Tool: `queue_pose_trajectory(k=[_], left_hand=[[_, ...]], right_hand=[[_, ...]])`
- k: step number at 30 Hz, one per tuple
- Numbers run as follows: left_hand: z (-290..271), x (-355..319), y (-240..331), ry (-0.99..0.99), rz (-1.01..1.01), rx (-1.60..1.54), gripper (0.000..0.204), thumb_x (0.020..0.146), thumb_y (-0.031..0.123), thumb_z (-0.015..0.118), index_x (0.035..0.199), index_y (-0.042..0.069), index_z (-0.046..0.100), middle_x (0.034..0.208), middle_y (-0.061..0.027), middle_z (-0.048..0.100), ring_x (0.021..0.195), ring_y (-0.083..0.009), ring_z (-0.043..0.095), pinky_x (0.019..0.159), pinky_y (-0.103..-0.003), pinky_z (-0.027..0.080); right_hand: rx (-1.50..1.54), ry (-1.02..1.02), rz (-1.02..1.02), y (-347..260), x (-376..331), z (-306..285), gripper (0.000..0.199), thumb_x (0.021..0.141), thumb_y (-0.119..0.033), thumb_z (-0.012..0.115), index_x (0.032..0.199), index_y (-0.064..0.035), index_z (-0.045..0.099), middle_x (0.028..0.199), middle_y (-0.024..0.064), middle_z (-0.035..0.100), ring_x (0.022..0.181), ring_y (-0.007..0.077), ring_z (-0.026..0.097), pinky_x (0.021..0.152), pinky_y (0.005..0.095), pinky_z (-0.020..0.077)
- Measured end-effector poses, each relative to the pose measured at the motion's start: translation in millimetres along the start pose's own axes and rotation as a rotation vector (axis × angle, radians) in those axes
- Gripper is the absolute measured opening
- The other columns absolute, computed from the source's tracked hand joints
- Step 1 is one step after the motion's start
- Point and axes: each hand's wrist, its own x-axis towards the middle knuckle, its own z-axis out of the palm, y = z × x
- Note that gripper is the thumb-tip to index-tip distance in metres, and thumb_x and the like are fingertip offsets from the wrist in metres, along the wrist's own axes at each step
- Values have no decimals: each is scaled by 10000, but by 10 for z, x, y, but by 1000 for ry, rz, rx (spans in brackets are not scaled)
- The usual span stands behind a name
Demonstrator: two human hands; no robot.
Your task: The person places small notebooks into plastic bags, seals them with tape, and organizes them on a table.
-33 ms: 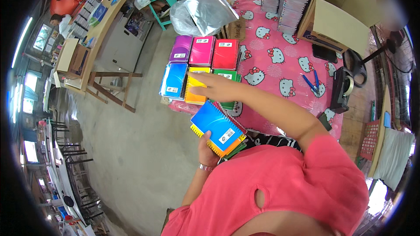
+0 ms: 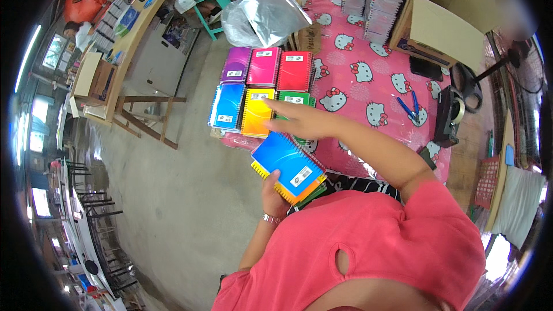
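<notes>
Now the left hand (image 2: 275,189) holds a small pile of notebooks (image 2: 288,168), blue on top, just off the worktop (image 2: 368,86) edge. The right hand (image 2: 296,118) lies flat and open on the green notebook (image 2: 296,99) beside the yellow one (image 2: 257,112). Pinch 1 book only, then lay it square on the pile.

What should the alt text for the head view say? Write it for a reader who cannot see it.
A person's left hand holds a small stack of spiral notebooks, blue on top, while the right hand reaches over six coloured notebook piles laid out on a pink patterned tablecloth.
</notes>
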Motion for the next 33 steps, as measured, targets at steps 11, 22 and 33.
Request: queue_pose_trajectory(k=[11, 22, 33], left_hand=[[809, 792, -882, -664, 442, 1011, 934, 699, -30, 761, 1425, 46, 179, 1269, -129, 473, 1175, -213, 505, 975, -354, 457], [742, 909, -1245, -691, 228, 762, 895, 659, -34, 736, 1396, 103, 247, 1291, -108, 442, 1221, -234, 479, 1028, -383, 424], [672, 776, -1149, -696, 234, 880, 813, 632, -22, 782, 1287, 87, 312, 1213, -100, 467, 1146, -223, 512, 982, -367, 446]], right_hand=[[-59, 500, 162, 686, -2158, -244, 1113, 632, -15, 722, 1530, -121, 74, 1305, 193, 505, 1185, 306, 518, 1030, 380, 392], [231, 689, 106, 1314, -2278, 189, 957, 618, -47, 792, 1432, -76, 288, 1302, 133, 451, 1240, 246, 451, 1047, 367, 371], [96, 686, 53, 1339, -2352, 332, 890, 586, -149, 830, 1333, -66, 354, 1225, 159, 466, 1154, 298, 495, 994, 380, 408]])
